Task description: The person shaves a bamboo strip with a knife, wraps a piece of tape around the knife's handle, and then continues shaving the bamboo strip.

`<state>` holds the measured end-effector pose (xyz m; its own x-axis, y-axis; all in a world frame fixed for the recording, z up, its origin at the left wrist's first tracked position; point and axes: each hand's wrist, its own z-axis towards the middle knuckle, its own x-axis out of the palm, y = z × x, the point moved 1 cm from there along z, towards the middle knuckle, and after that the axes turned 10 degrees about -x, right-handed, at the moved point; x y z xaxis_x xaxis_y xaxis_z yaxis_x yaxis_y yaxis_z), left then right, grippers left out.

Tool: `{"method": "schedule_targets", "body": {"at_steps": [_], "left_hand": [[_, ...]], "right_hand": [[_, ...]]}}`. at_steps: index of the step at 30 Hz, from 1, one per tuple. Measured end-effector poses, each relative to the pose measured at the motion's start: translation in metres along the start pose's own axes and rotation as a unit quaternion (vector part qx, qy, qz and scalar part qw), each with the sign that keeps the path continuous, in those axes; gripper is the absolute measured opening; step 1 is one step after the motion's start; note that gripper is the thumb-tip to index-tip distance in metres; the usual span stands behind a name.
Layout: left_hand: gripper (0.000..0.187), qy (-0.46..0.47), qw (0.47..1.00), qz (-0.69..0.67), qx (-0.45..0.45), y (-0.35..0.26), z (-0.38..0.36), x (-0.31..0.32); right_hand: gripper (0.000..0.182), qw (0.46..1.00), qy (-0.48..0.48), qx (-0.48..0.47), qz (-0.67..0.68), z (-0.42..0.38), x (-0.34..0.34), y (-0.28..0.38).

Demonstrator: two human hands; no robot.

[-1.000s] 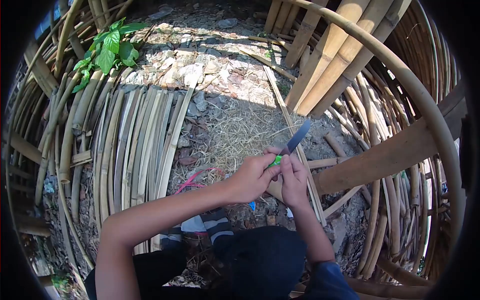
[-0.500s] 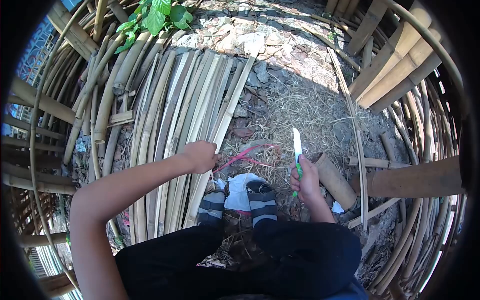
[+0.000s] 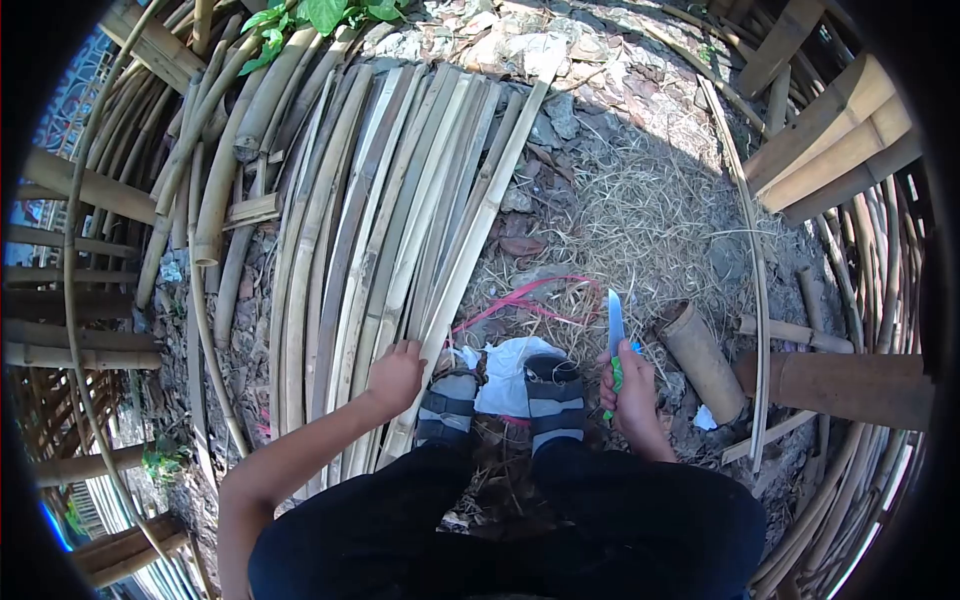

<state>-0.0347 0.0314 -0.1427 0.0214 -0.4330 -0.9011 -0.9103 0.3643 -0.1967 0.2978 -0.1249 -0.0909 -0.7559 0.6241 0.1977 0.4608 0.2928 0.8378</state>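
In my closed right hand [image 3: 637, 398] is a knife, its green handle [image 3: 615, 375] inside my fingers and its pale blade [image 3: 614, 318] pointing up and away from me. My left hand [image 3: 396, 380] is on the right side of a row of split bamboo strips [image 3: 375, 220], its fingers bent over a strip near the edge. That outermost bamboo strip [image 3: 490, 210] runs past my fingertips. The undersides of the left fingers are hidden. Between the hands, a pink plastic ribbon [image 3: 520, 297] lies on the ground beyond my shoes [image 3: 556, 405].
A short bamboo tube [image 3: 705, 360] lies right of my knife hand, near a thick bamboo pole [image 3: 850, 390]. A long thin strip [image 3: 750, 260] lies farther right. White cloth [image 3: 500, 375] is between my feet. Dry shavings [image 3: 640, 210] cover the ground ahead; bamboo poles [image 3: 215, 200] are stacked left.
My left hand has come down and back toward me along the strips, its fingers now bent over them. The right hand still holds the knife, slightly lower. The view has shifted a little.
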Motion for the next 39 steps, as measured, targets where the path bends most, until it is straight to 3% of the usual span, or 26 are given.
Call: {"method": "schedule_targets", "body": {"at_steps": [2, 5, 11, 16, 17, 18, 19, 20, 22, 24, 26, 28, 31, 32, 35, 36, 38, 39], "left_hand": [[0.036, -0.059, 0.995, 0.062, 0.045, 0.0, 0.008, 0.021], [0.053, -0.008, 0.991, 0.075, -0.109, -0.03, 0.009, 0.004], [0.042, -0.021, 0.988, 0.062, -0.138, -0.024, 0.021, 0.016], [0.034, -0.088, 0.988, 0.009, -0.126, -0.007, 0.014, -0.026], [0.034, -0.072, 0.987, -0.082, -0.12, 0.002, 0.014, -0.028], [0.033, -0.057, 0.977, -0.171, -0.112, 0.003, 0.014, -0.037], [0.03, 0.015, 0.938, -0.323, -0.126, 0.004, 0.009, -0.044], [0.03, 0.015, 0.938, -0.321, -0.128, 0.0, 0.003, -0.055], [0.026, 0.095, 0.87, -0.459, -0.153, -0.01, -0.009, -0.07], [0.022, 0.119, 0.848, -0.491, -0.159, -0.015, -0.02, -0.071], [0.02, 0.144, 0.806, -0.555, -0.149, -0.022, -0.032, -0.073], [0.019, 0.156, 0.822, -0.531, -0.138, -0.024, -0.037, -0.071], [0.017, 0.187, 0.795, -0.559, -0.145, -0.035, -0.042, -0.076], [0.017, 0.197, 0.796, -0.555, -0.139, -0.039, -0.043, -0.078], [0.014, 0.154, 0.893, -0.411, -0.102, -0.046, -0.05, -0.08], [0.014, 0.164, 0.893, -0.407, -0.096, -0.049, -0.053, -0.079], [0.014, 0.095, 0.931, -0.349, -0.041, -0.053, -0.055, -0.081], [0.012, 0.09, 0.93, -0.353, -0.047, -0.056, -0.057, -0.082]], "right_hand": [[0.047, 1.0, -0.001, -0.004, -0.017, -0.004, 0.006, 0.002], [0.049, 0.998, -0.032, -0.028, -0.038, -0.007, 0.014, 0.005], [0.051, 0.993, -0.018, -0.075, -0.094, 0.003, 0.022, 0.021], [0.037, 0.953, 0.099, -0.185, -0.219, 0.025, 0.039, 0.057], [0.031, 0.947, 0.161, -0.191, -0.201, 0.032, 0.043, 0.06], [0.031, 0.947, 0.163, -0.19, -0.199, 0.034, 0.052, 0.066], [0.029, 0.949, 0.19, -0.176, -0.179, 0.032, 0.065, 0.072], [0.026, 0.95, 0.216, -0.161, -0.158, 0.032, 0.074, 0.073], [0.028, 0.948, 0.244, -0.144, -0.142, 0.038, 0.085, 0.059], [0.028, 0.95, 0.278, -0.073, -0.122, 0.037, 0.099, 0.041], [0.029, 0.934, 0.315, -0.087, -0.146, 0.031, 0.112, 0.019], [0.03, 0.917, 0.348, -0.102, -0.169, 0.026, 0.122, 0.0], [0.034, 0.907, 0.383, -0.064, -0.159, 0.023, 0.129, -0.015], [0.034, 0.912, 0.372, -0.063, -0.158, 0.024, 0.129, -0.017], [0.044, 0.95, 0.269, -0.078, -0.139, 0.03, 0.122, -0.023], [0.044, 0.953, 0.258, -0.076, -0.137, 0.032, 0.118, -0.021], [0.048, 0.934, 0.285, -0.065, -0.207, 0.034, 0.115, -0.015], [0.049, 0.943, 0.283, -0.029, -0.175, 0.034, 0.115, -0.015]]}}
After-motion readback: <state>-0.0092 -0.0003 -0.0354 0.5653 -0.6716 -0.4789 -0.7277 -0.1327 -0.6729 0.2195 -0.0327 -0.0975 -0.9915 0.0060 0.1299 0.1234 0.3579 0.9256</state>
